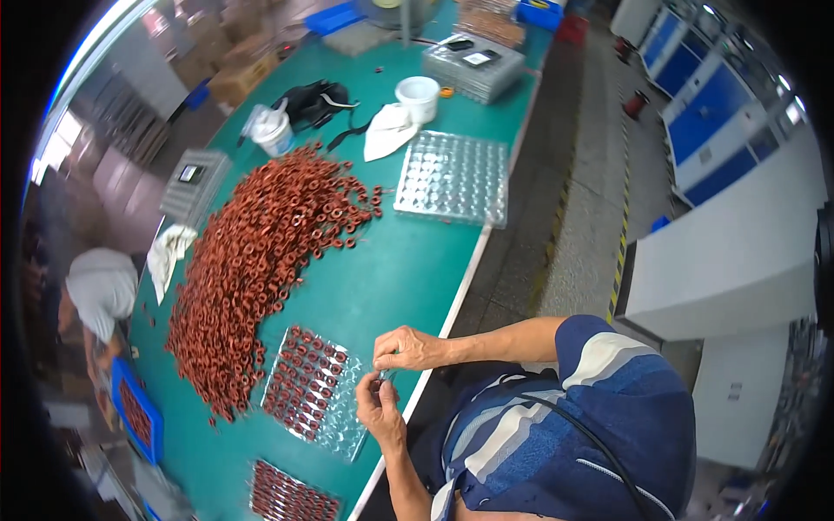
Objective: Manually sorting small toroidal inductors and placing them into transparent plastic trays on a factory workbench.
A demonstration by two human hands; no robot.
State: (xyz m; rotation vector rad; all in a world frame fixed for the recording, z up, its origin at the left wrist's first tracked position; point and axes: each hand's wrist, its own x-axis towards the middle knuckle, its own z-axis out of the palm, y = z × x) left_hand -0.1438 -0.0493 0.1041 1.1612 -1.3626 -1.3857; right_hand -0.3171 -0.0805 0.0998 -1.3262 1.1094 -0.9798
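Over the table's near edge, my two hands meet beside a clear plastic tray. My left hand (pixel 382 415), the lower one, pinches a small dark red ring (pixel 379 383) between thumb and fingers. Just above it, my right hand (pixel 412 348) is closed, its fingertips together close to the ring; whatever they grip is too small to make out. The clear tray (pixel 354 441) beside them has red rings in the pockets of its far part, while the pockets nearest me are bare. A large heap of red rings with thin leads (pixel 261 252) lies beyond it.
A filled tray (pixel 291 495) lies at the lower edge. Further up are another clear tray (pixel 452 178), a white cloth (pixel 391 132), a white tub (pixel 418 98), a black bag (pixel 314 104) and stacked trays (pixel 473 68). A co-worker (pixel 102 291) is by a blue bin (pixel 155 425) across the table.
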